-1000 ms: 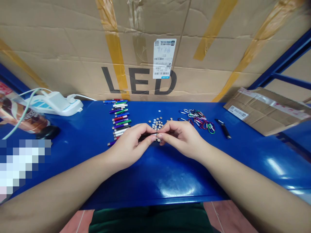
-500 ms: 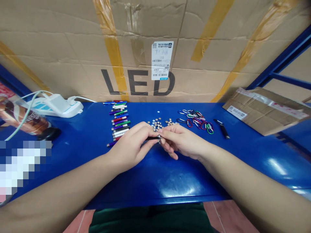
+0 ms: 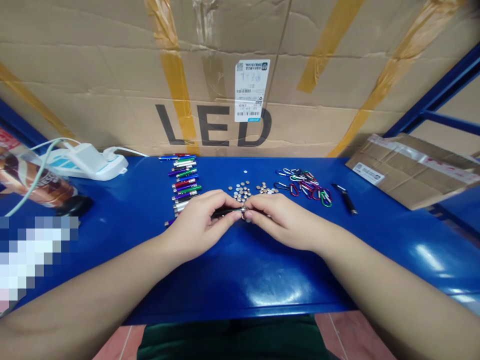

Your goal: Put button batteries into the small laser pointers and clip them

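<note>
The big cardboard box (image 3: 112, 100) marked LED stands behind the blue counter (image 3: 240, 272), with a smaller carton (image 3: 408, 172) near the right end. Mid-counter, the left hand (image 3: 204, 220) and right hand (image 3: 288, 220) meet on a slim black tube (image 3: 229, 212), both at its silvery end (image 3: 243, 211). To do this well, the left grip should probably hold the tube firm and level while the right makes only small, straight movements — working at an angle could make the end slip.

Both forearms slant in from the near corners, wrists nearly straight, thumbs towards the camera wearer. The left thumb and forefinger are clamped on the tube; the right fingers pinch around its tip, and whether they hold a separate piece I cannot tell.

Just beside the left hand runs a row of coloured tubes (image 3: 193, 190); beyond the right hand the carabiners (image 3: 307, 189) lie in a loose heap, and the smallest things — silvery discs (image 3: 245, 192) — lie scattered just past the fingers.
</note>
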### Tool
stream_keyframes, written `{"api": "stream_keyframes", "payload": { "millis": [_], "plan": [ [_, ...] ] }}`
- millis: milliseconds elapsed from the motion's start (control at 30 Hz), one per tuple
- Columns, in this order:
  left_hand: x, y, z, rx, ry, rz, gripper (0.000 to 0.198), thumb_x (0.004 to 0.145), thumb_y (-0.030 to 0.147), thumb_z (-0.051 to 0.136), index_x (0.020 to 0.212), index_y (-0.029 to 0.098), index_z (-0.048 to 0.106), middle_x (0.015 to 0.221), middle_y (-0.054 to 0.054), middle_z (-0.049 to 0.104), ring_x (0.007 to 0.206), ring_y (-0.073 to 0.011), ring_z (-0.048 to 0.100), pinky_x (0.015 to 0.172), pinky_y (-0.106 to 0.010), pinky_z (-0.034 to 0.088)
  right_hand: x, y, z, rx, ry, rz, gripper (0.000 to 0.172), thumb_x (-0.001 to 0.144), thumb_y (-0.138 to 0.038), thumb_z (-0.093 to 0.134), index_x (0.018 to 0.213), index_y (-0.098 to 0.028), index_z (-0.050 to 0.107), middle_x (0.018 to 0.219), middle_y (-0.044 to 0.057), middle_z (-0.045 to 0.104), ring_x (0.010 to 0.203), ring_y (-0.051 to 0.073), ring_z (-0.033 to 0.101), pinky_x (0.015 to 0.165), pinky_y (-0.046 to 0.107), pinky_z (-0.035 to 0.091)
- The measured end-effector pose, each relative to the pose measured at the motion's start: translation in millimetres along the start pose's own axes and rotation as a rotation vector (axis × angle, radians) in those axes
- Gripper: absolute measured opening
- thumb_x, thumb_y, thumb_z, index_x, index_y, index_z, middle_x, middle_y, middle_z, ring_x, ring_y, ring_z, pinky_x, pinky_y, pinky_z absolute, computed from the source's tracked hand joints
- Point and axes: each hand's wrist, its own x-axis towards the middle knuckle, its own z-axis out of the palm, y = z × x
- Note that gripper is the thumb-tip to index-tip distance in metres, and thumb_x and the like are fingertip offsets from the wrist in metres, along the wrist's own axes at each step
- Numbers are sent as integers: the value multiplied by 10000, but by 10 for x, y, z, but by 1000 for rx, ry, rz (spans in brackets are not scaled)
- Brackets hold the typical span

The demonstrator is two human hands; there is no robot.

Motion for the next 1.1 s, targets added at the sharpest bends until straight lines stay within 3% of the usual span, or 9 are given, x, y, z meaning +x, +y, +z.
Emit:
{"api": "stream_keyframes", "payload": {
  "millis": [200, 333, 400, 467, 567, 700, 800, 933, 1100],
  "plan": [
    [11, 45, 17, -227, -15, -219, 167, 904, 334, 699, 927, 169, 707, 924, -44, 724, 857, -183, 664, 777, -289, 512, -13, 17, 34, -247, 89, -211, 197, 1062, -172, 503, 940, -148, 657, 844, 53, 654, 773, 171, 585, 759, 293, 458],
    [17, 41, 27, -465, -167, -455, 235, 908, 395, 669, 948, 164, 660, 729, 17, 624, 571, -108, 509, 534, -226, 390, -21, 7, 37, -440, 108, -311, 291, 1083, -174, 443, 898, -145, 665, 819, 69, 633, 763, 186, 556, 738, 316, 440],
    [14, 26, 22, -499, -222, -504, 264, 919, 425, 654, 962, 164, 649, 672, 40, 571, 517, -96, 445, 492, -217, 337, -22, -4, 36, -421, 95, -303, 303, 1086, -185, 438, 891, -148, 668, 807, 65, 628, 752, 181, 546, 736, 318, 435],
    [8, 11, 10, -431, -190, -416, 243, 923, 405, 666, 953, 163, 659, 738, 11, 621, 611, -122, 539, 567, -237, 420, -20, -18, 38, -268, 67, -227, 280, 1077, -202, 465, 896, -151, 673, 804, 55, 635, 752, 169, 554, 737, 309, 438],
    [-5, -7, -12, -188, -86, -122, 129, 944, 293, 668, 944, 165, 681, 880, -35, 674, 821, -170, 632, 746, -287, 499, -2, -35, 49, 126, 13, 34, 263, 1040, -268, 537, 847, -157, 677, 732, 15, 610, 682, 135, 533, 654, 268, 420],
    [-11, -29, -11, 67, -38, 244, 77, 1002, 174, 597, 964, 150, 659, 869, -41, 628, 809, -164, 608, 737, -272, 497, 41, -51, 74, 864, -103, 502, 272, 913, -383, 660, 773, -151, 640, 555, -73, 404, 467, 66, 307, 442, 206, 243],
    [4, -44, 11, 172, -20, 367, 130, 1026, 185, 576, 925, 131, 638, 861, -62, 612, 790, -172, 593, 715, -275, 504, 60, -52, 94, 1221, -107, 689, 284, 791, -355, 773, 719, -155, 585, 549, -95, 355, 457, 39, 228, 406, 180, 149],
    [43, -53, 18, 166, 9, 315, 86, 1011, 178, 615, 963, 124, 663, 865, -58, 652, 808, -164, 634, 738, -258, 517, 47, -5, 113, 1194, -39, 583, 376, 777, -429, 835, 729, -162, 575, 537, -97, 370, 475, 43, 259, 422, 175, 183],
    [66, -30, -6, -3, -20, 162, 78, 989, 218, 663, 985, 160, 715, 918, -40, 759, 845, -154, 712, 780, -242, 540, 23, 73, 95, 766, -13, 346, 394, 918, -537, 685, 806, -165, 616, 573, -73, 431, 492, 73, 348, 471, 216, 283]
  ]
}}
